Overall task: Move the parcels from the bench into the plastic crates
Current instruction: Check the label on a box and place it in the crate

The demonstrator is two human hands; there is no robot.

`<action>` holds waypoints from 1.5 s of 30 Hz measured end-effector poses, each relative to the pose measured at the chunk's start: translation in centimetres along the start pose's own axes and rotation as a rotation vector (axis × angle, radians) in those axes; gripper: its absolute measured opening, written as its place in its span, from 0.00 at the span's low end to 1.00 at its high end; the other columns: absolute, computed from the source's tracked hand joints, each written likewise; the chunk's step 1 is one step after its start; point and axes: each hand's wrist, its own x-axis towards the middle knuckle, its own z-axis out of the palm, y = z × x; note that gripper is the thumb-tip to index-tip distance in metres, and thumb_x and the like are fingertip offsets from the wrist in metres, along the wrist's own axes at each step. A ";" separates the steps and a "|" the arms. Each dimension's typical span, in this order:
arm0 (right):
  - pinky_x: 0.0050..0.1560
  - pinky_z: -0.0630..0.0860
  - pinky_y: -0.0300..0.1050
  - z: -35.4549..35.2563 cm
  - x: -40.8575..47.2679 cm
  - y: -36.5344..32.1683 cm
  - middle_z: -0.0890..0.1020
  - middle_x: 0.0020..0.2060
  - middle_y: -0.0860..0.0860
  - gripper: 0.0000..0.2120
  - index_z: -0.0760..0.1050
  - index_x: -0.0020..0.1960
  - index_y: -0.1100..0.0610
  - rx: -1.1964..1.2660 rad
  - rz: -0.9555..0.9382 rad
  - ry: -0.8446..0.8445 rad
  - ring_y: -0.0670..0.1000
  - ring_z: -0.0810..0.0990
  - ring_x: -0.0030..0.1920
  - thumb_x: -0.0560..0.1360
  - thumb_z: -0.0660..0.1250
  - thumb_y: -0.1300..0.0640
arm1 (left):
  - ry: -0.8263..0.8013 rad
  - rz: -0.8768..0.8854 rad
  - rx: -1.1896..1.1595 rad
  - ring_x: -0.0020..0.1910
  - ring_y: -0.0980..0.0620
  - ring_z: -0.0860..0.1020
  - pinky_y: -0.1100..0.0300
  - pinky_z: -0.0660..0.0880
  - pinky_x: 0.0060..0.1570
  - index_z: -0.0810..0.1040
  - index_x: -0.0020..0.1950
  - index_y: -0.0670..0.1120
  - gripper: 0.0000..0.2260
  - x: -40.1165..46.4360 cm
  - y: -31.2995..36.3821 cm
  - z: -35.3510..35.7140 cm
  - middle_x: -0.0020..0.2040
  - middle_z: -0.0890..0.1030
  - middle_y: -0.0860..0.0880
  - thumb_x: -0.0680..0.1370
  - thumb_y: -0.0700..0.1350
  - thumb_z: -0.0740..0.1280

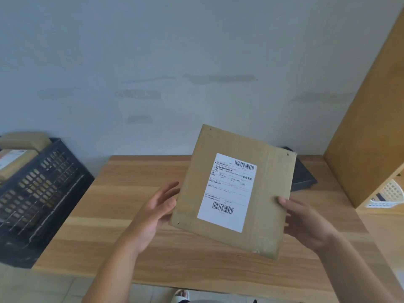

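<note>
A flat brown cardboard parcel (260,193) with a white barcode label is held tilted above the wooden bench (122,215). My right hand (306,224) grips its right edge, thumb on the front face. My left hand (153,211) is at the parcel's left edge with fingers straight, touching or just beside it. A black plastic crate (39,193) stands off the bench's left end and holds several brown parcels (15,160).
A dark flat object (303,176) lies on the bench behind the parcel. A tall wooden shelf unit (367,127) stands at the right, with a white perforated basket (389,193) inside. The wall is close behind. A slippered foot (180,296) shows below the bench's front edge.
</note>
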 end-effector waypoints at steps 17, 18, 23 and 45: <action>0.50 0.78 0.54 9.1 1.6 0.6 0.87 0.57 0.53 0.23 0.83 0.61 0.51 -0.099 0.004 -0.298 0.51 0.87 0.51 0.68 0.77 0.48 | 0.285 -0.073 0.058 0.62 0.50 0.83 0.56 0.83 0.51 0.74 0.71 0.56 0.42 -10.6 -0.9 -6.2 0.65 0.83 0.54 0.59 0.60 0.84; 0.49 0.78 0.54 10.4 1.8 0.4 0.87 0.56 0.54 0.20 0.82 0.61 0.53 -0.103 0.013 -0.322 0.51 0.87 0.50 0.70 0.76 0.52 | 0.308 -0.068 0.042 0.63 0.50 0.83 0.55 0.82 0.53 0.74 0.71 0.56 0.38 -11.6 -1.0 -6.9 0.66 0.83 0.53 0.63 0.57 0.82; 0.49 0.77 0.54 16.9 2.1 0.7 0.87 0.54 0.52 0.21 0.85 0.58 0.53 -0.139 0.053 -0.430 0.50 0.87 0.49 0.69 0.76 0.44 | 0.455 -0.055 -0.008 0.64 0.48 0.82 0.48 0.79 0.61 0.72 0.74 0.56 0.37 -17.2 -1.4 -10.5 0.67 0.82 0.53 0.67 0.57 0.79; 0.48 0.75 0.53 49.5 -9.2 13.9 0.85 0.50 0.52 0.20 0.87 0.53 0.50 -0.433 0.200 -0.871 0.50 0.85 0.45 0.63 0.78 0.45 | 0.946 0.019 -0.223 0.62 0.43 0.83 0.55 0.82 0.53 0.77 0.70 0.49 0.41 -51.7 -7.4 -25.3 0.66 0.83 0.46 0.61 0.62 0.83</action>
